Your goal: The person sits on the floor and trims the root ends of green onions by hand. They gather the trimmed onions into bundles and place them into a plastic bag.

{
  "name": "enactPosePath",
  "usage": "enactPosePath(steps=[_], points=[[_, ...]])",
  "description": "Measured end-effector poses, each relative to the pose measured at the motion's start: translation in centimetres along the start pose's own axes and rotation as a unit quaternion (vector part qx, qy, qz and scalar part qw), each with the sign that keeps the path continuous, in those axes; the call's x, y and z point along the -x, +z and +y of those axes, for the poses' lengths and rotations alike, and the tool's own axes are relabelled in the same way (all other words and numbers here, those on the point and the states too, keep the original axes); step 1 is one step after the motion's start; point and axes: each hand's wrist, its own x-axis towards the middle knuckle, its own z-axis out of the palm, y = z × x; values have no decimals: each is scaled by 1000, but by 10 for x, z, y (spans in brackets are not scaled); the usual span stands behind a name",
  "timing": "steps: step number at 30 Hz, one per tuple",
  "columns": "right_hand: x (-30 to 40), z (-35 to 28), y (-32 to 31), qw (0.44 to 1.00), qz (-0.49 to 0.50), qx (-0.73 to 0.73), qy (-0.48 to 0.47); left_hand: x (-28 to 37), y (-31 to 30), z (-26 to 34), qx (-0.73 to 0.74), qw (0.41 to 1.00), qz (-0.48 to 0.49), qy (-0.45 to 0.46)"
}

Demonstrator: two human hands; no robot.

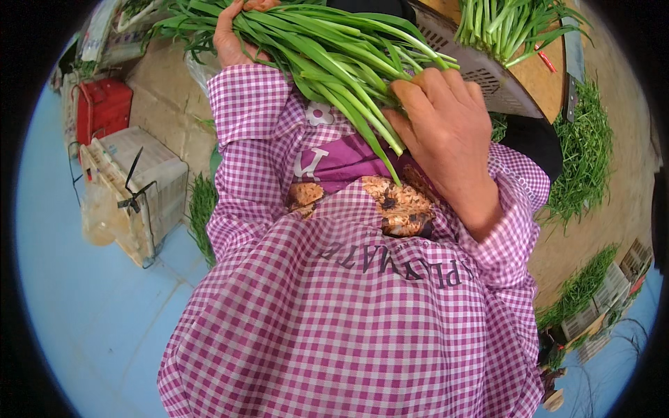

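A loose bunch of long green leafy stalks, seemingly garlic chives, lies across both hands in front of my chest. My left hand is wrapped under the leafy end at the upper left, its fingers partly hidden by the leaves. My right hand is curled at the pale stem ends, with its fingertips pinching among the stalks. A few stalks hang down below the rest, over my purple checked apron. A second bunch of green stalks rests on a wooden surface beyond my right hand.
A perforated plastic crate stands just past my right hand, near a red-handled tool. Heaps of greens lie on the floor at right. At left are a white crate with black ties and a red container.
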Motion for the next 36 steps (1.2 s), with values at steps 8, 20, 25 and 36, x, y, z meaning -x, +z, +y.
enactPosePath(steps=[8,20,25,36], points=[[0,2,28,986,163,-23,0,6,8,-2,-69,989,113,70],[116,48,-63,927,224,-16,301,1,-25,14,4,998,29,48],[152,65,-101,858,244,151,425,-2,-15,10,36,999,0,24],[-13,19,-6,986,140,-75,48,1,13,-5,81,988,-125,26]])
